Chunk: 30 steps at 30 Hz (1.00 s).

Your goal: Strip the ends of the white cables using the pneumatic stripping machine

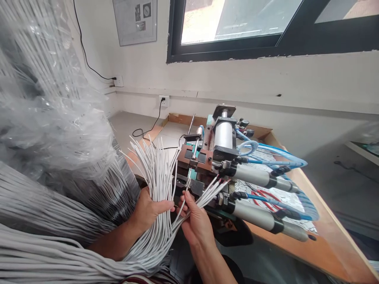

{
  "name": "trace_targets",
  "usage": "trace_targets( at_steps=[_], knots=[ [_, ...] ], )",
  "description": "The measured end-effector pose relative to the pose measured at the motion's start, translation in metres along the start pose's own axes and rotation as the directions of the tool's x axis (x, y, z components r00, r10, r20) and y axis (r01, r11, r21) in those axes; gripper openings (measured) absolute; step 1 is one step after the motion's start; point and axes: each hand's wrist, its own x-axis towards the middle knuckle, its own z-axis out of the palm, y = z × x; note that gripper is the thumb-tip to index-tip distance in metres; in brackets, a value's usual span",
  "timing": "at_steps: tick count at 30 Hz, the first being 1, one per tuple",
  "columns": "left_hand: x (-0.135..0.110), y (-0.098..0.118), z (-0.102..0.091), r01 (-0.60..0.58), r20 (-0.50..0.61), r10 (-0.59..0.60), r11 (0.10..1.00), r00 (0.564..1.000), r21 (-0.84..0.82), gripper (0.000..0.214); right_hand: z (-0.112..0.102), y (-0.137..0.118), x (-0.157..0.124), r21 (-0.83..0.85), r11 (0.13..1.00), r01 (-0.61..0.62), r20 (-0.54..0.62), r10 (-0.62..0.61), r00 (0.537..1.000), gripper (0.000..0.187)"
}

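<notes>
My left hand [151,209] is wrapped round a thick bundle of white cables [155,173], whose loose ends fan upward. Between the thumb and fingers of my right hand [195,223] is a single white cable [187,183], its tip pointing up at the jaws of a pneumatic machine [195,157]. A smaller group of white cables [209,193] passes through the same hand and leans right, with reddish inner wires showing at some tips. Both hands are close together, just in front of the machine.
Long grey-white cable bundles [38,252] lie at the left, below clear plastic wrapping [74,134]. Metal air cylinders [257,217] and blue hoses [284,157] jut right over a wooden-edged table [331,244]. Cut scraps lie beneath them. A black cord [154,126] runs to a wall socket.
</notes>
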Motion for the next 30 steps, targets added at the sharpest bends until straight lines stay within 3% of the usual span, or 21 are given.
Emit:
trace_targets(
  at_steps=[11, 18, 30],
  knots=[
    [-0.002, 0.002, 0.0, -0.015, -0.018, 0.015, 1.0, 1.0, -0.026, 0.009, -0.016, 0.006, -0.016, -0.198, 0.97, 0.141, 0.094, -0.124, 0.988, 0.022],
    [-0.007, 0.01, 0.002, -0.004, 0.005, 0.005, 1.0, 1.0, -0.02, 0.008, -0.009, 0.005, -0.008, -0.08, 0.992, 0.101, -0.036, -0.104, 0.994, 0.027],
    [-0.003, 0.008, 0.002, 0.037, -0.018, -0.038, 0.998, 0.999, -0.049, 0.008, -0.003, -0.002, -0.002, -0.027, 0.998, 0.054, -0.018, -0.055, 0.998, 0.025]
  ],
)
